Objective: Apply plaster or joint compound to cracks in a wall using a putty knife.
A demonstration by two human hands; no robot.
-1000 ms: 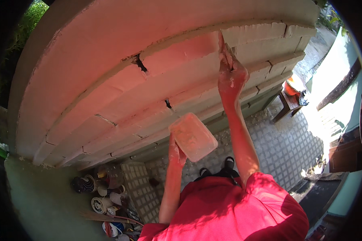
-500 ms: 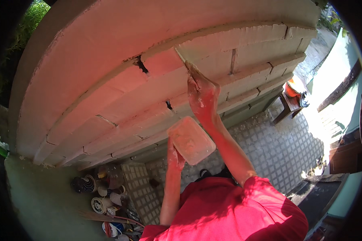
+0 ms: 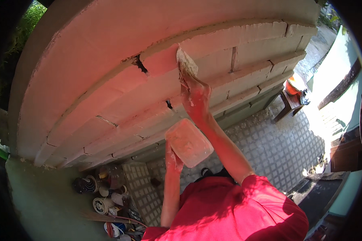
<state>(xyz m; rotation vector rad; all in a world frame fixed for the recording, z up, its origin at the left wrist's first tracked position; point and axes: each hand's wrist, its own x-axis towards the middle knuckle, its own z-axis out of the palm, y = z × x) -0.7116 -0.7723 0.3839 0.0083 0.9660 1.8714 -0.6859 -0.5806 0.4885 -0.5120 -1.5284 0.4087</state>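
My right hand is closed round a putty knife whose pale, smeared blade lies at the block wall, just under a long horizontal ledge. To the left of the blade is a dark, ragged hole in a joint. Lower down, my left hand grips the side of a square, translucent plastic tub that holds pale paste or has a coating of it. Whitish residue marks both hands.
Tiled floor runs below the wall. Several paint cans and pots stand at lower left beside a wooden plank. A small wooden table bears an orange bowl at right. Greenery hangs at upper left.
My right hand has shifted slightly left, and the putty knife has turned from edge-on to show its broad face. The tub in my left hand has moved a little left and down.
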